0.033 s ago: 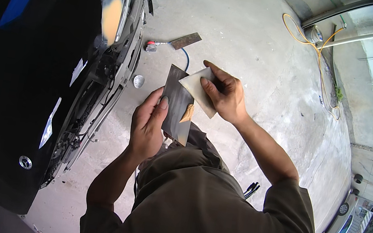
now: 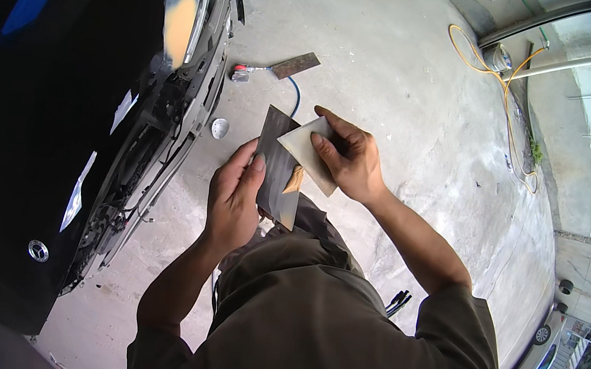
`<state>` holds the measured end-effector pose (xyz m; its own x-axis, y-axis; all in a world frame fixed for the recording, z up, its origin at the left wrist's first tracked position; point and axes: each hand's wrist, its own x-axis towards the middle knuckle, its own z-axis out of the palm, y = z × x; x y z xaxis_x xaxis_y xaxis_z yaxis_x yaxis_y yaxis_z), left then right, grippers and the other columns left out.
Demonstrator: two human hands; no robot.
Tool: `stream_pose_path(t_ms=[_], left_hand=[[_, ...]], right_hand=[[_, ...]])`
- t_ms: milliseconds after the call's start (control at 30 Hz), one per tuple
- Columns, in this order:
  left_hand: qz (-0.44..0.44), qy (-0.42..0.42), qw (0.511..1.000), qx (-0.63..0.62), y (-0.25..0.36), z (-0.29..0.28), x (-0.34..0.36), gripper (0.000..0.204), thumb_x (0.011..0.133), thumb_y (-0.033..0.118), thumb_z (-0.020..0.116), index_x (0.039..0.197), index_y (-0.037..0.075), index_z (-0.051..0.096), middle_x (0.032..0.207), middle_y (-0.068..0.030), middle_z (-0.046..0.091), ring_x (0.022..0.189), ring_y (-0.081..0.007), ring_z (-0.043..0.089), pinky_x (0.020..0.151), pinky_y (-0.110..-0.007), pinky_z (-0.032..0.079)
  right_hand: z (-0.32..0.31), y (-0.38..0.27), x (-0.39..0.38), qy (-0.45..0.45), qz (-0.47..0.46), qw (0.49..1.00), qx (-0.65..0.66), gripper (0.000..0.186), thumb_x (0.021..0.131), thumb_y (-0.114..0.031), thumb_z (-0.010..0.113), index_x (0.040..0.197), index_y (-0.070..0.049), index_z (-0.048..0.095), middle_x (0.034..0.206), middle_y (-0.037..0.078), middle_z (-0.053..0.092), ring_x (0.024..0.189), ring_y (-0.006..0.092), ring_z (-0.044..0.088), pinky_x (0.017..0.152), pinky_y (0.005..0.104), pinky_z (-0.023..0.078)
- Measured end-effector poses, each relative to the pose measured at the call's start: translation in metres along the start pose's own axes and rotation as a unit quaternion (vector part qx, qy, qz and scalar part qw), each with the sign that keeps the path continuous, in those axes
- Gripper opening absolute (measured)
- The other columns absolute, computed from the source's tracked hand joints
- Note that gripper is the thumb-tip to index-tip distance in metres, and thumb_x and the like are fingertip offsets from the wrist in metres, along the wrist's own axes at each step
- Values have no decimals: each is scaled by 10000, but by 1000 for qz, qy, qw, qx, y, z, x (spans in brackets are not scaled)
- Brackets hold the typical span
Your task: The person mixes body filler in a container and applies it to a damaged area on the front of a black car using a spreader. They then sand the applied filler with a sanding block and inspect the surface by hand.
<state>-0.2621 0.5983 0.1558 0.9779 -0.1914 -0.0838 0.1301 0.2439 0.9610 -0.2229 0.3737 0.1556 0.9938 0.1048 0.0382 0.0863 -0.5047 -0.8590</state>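
Note:
My left hand (image 2: 235, 194) is closed on the long edge of a dark rectangular putty board (image 2: 277, 152), thumb lying on its face. A lump of tan putty (image 2: 295, 180) clings to the board's right edge, and a thin tan smear marks its lower corner. Between thumb and fingers, my right hand (image 2: 354, 161) grips a pale square putty spreader (image 2: 313, 148). One corner of the spreader overlaps the board, just above the putty; whether the two touch I cannot tell. The fingers behind both tools are partly hidden.
At left stands a dark car (image 2: 29, 140) with its front stripped and a tan filler patch (image 2: 178, 28) near the lamp. A rectangular plate (image 2: 296, 65), a red-and-grey air tool (image 2: 241, 72) and a small white cup (image 2: 220, 128) lie on the concrete floor. A yellow hose (image 2: 510, 115) trails by the wall.
My right hand has shifted slightly left and down with the spreader, whose lower edge is now closer to the putty. The board in my left hand has barely moved.

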Motion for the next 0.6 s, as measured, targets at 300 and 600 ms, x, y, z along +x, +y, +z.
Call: stream_pose_path(t_ms=[300,600], left_hand=[[-62,113,984,120,-32,14,-52,327,1129,142,405,1276,-50,624,934,-89,687,833,-113,604,787,-289,503],[-19,223,975,-4,-47,132,-45,297,1144,260,477,1342,79,603,909,37,647,694,-10,528,552,-197,376]], right_hand=[[13,17,-68,-161,-80,982,57,463,953,-91,754,1393,-4,643,938,147,699,787,146,629,742,306,517],[-98,92,-100,-148,16,922,358,477,1056,-147,660,1501,-4,565,1060,18,730,923,72,634,880,241,496]])
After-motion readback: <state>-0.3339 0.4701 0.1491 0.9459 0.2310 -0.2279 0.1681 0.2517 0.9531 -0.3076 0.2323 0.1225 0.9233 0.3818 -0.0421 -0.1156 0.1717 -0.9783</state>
